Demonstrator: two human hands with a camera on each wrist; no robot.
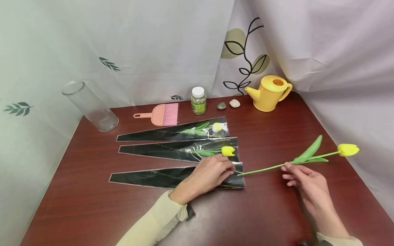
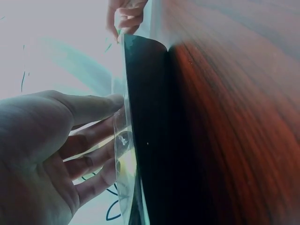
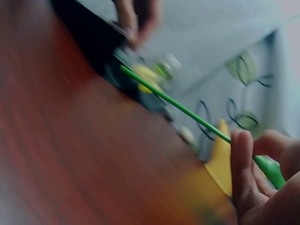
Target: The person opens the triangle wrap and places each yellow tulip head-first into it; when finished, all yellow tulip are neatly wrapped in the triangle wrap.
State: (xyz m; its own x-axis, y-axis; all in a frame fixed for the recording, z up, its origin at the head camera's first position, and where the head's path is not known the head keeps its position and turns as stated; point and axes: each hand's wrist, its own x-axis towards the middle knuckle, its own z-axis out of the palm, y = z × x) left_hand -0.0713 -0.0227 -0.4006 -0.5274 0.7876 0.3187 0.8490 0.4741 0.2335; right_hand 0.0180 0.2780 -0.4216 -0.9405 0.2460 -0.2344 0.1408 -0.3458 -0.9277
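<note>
My right hand pinches the green stem of a yellow artificial tulip between thumb and fingers. Its bloom points right, and the stem's tip is at the mouth of the nearest black-and-clear flower sleeve. At that mouth my left hand pinches the sleeve's clear film; the left wrist view shows the thumb on the film. Behind lie two more sleeves, the middle sleeve and the back sleeve, each with a yellow tulip inside. In the right wrist view the stem slants toward the sleeve's opening.
A tilted-looking clear glass vase stands back left. Along the back are a pink brush, a white-capped jar, a grey stone, a white stone and a yellow watering can. Curtains border the table.
</note>
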